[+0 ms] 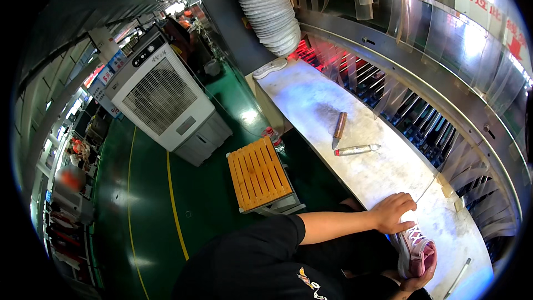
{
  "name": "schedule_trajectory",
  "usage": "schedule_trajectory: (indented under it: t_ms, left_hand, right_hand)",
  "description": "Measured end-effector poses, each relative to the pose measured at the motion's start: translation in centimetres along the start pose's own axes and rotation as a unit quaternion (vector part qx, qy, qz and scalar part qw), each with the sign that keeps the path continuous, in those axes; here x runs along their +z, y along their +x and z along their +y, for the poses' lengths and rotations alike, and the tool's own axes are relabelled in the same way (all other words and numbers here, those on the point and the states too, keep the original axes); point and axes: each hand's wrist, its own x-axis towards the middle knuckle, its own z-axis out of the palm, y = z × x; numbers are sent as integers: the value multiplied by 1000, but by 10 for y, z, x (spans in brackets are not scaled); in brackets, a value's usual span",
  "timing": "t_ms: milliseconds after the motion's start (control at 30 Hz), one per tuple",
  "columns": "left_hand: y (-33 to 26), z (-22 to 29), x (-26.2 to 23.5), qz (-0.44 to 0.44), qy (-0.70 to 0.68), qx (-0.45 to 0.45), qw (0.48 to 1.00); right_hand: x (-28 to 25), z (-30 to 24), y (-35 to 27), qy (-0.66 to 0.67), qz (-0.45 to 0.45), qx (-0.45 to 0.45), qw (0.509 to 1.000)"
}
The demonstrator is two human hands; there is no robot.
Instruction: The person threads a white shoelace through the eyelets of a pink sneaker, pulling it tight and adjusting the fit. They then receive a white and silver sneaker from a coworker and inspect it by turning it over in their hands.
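Observation:
A pink and white sneaker (410,253) with white laces is held between my two hands at the near end of the bench. My left hand (394,212) is closed over its toe, fingers curled around the front. Cupping the heel is my right hand (420,279), partly hidden by the shoe. Farther up the bench top (311,94) lies a brown-handled tool (340,129) with a short grey tip. Beside it rests a silvery pen-shaped tool (357,150) with a red end. A slim white pen-like stick (458,278) lies to the right of the sneaker.
Behind the bench runs a roller conveyor (413,108) hung with clear plastic strips. A ribbed white duct (266,8) rises at the far end. Left of the bench are a slatted wooden stool (259,175), a bottle (276,140) and a large air cooler (166,100) on green floor.

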Motion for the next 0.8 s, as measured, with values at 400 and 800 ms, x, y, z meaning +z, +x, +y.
schedule_trajectory:
  t_ms: [400, 800]
  left_hand:
    - [1, 0, 1, 7, 8, 9, 1000]
    - [0, -1, 1, -4, 5, 0, 1000]
  right_hand:
    - [1, -2, 1, -1, 8, 9, 1000]
    - [6, -3, 1, 12, 14, 11, 1000]
